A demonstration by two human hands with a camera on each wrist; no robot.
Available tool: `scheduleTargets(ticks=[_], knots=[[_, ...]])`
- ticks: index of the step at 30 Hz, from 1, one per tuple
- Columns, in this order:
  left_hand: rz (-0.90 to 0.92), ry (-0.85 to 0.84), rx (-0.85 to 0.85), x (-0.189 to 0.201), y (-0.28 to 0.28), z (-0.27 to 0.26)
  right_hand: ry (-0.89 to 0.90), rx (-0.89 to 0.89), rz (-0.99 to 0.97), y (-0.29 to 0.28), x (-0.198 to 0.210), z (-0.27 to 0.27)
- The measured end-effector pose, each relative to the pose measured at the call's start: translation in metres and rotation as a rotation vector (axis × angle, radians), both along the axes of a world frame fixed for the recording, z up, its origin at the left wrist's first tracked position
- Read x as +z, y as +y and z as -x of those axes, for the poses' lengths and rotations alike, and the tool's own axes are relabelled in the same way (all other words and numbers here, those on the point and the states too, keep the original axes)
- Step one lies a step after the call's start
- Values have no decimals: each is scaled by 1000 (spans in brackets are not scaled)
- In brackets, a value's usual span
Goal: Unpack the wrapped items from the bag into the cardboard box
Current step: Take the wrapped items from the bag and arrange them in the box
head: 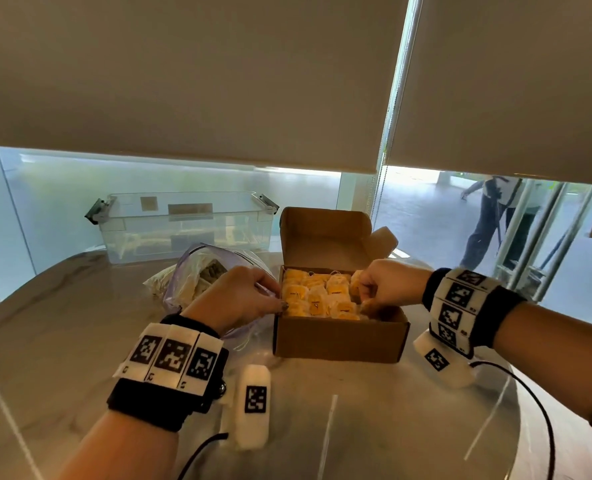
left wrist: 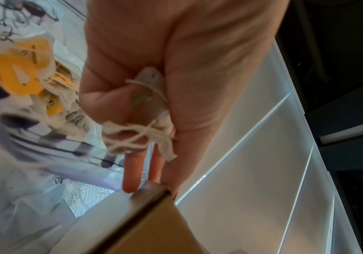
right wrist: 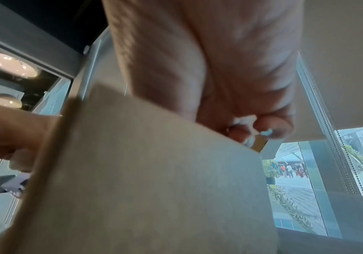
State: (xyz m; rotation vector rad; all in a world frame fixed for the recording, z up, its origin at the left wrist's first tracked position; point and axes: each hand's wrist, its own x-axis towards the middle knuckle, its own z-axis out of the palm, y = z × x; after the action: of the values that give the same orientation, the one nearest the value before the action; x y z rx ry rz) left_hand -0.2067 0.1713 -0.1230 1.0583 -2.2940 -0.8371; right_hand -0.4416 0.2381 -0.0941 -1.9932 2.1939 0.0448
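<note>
An open cardboard box (head: pixel 339 336) stands mid-table, packed with several yellow wrapped items (head: pixel 317 296). Left of it lies a clear zip bag (head: pixel 197 278) with more of them inside (left wrist: pixel 13 72). My left hand (head: pixel 276 301) is at the box's left wall (left wrist: pixel 152 221). It grips a white wrapped item (left wrist: pixel 152 132) with loose strings between thumb and curled fingers, and two fingers reach down to the box edge. My right hand (head: pixel 365 296) is curled over the box's right side and pinches a pale wrapped item (right wrist: pixel 244 121). The box wall (right wrist: pixel 154 171) hides most of it.
A clear plastic bin (head: pixel 183 225) with grey latches stands at the table's back, behind the bag. The box lid (head: pixel 325 233) stands upright at the rear. Cables (head: pixel 543 420) trail from both wrists over the round table's near edge. Lowered blinds and a window lie beyond.
</note>
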Motion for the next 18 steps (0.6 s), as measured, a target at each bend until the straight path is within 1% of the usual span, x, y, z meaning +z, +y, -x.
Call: scheduleTargets(ticks=[1, 4, 6, 8, 13, 18], knots=[[-7, 0, 1, 0, -1, 0, 25, 3, 65, -3, -2, 1], [-5, -5, 4, 0, -2, 0, 2, -30, 317, -8, 0, 8], [-11, -4, 7, 0, -2, 0, -25, -17, 394, -7, 6, 11], [0, -7, 10, 1, -2, -1, -38, 8, 424, -3, 15, 12], [26, -31, 13, 2, 0, 0, -116, 40, 408, 10, 32, 5], [17, -25, 17, 0, -1, 0, -81, 88, 134, 15, 28, -6]])
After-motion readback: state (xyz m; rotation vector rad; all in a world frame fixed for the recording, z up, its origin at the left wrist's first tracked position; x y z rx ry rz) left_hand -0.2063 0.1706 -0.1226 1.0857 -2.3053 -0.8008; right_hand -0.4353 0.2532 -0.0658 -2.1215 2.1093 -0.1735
